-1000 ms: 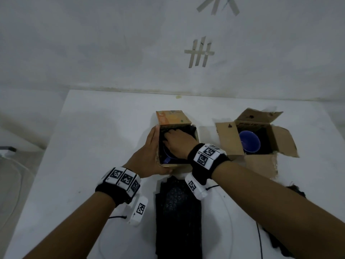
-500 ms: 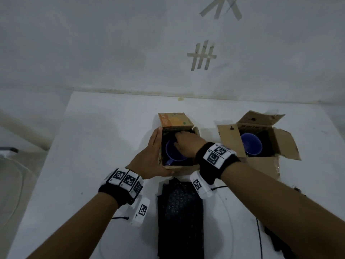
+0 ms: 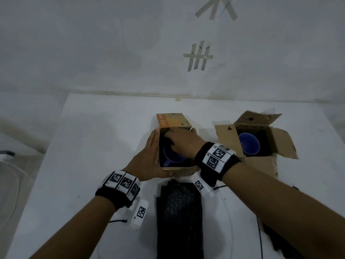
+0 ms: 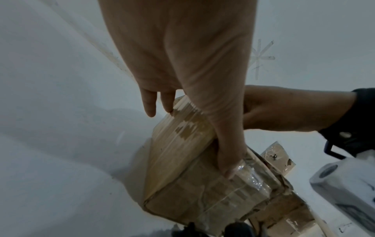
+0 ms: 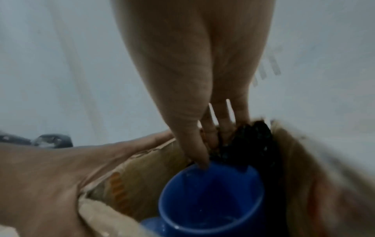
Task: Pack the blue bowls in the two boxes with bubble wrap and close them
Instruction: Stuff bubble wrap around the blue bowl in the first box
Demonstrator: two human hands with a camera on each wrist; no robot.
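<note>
A small cardboard box (image 3: 177, 168) stands mid-table with a blue bowl (image 3: 172, 157) inside. My left hand (image 3: 153, 154) holds its left wall, thumb wrapped onto the near face (image 4: 229, 160). My right hand (image 3: 170, 139) reaches into the box's far left corner. Its straight fingers (image 5: 223, 133) push into black bubble wrap (image 5: 253, 141) beside the bowl (image 5: 211, 200), and the thumb touches the rim. To the right, a second box (image 3: 261, 165) stands with its flaps spread and another blue bowl (image 3: 249, 143) on black wrap.
A folded sheet of black bubble wrap (image 3: 179, 217) lies just in front of the small box. More black wrap (image 3: 276, 238) lies at the lower right. The small box's orange flap (image 3: 172, 120) stands up at the back. The table's left edge (image 3: 46, 146) drops off.
My right hand has slid off the bowl toward the box's far left corner, uncovering the bowl. The left hand stays on the box's left side.
</note>
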